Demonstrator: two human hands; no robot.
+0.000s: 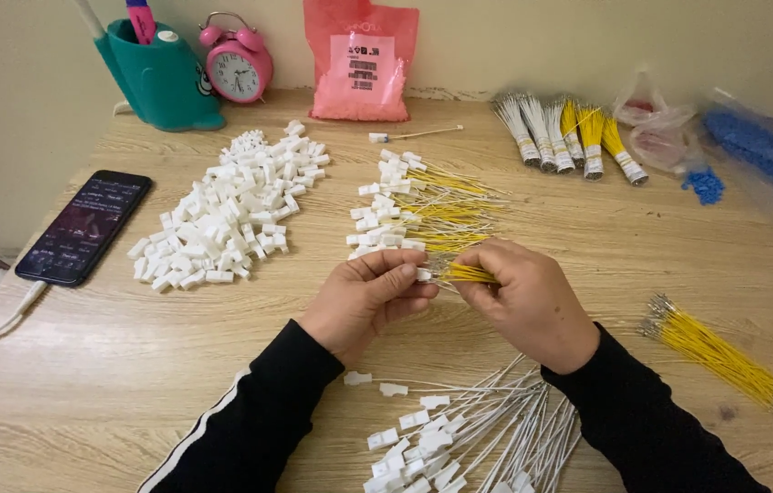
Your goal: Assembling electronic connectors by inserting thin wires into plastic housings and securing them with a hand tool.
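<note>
Pinching a small white connector (423, 273) between thumb and fingertips, the left hand (370, 297) holds it just above the wooden table (85, 383), in front of the chest and near the middle of the view. The right hand (523, 297) is closed around a short bunch of yellow wires (470, 273), whose ends meet the connector; whether a wire tip is already seated inside cannot be made out. To do this well, I judge the connector should be kept steady with its opening facing the right hand, and one wire fed straight in along its own line, not at a slant, until it stops. The wires lie roughly level, their long axis running left to right across the view, tips pointing left toward the connector. Beyond the hands sits a row of finished connectors with yellow wires (414, 212), and to the left a heap of loose white connectors (227, 215). Connectors with white wires (469, 429) lie close to the person, between the black sleeves, and loose yellow wires (715, 347) rest to the right.
</note>
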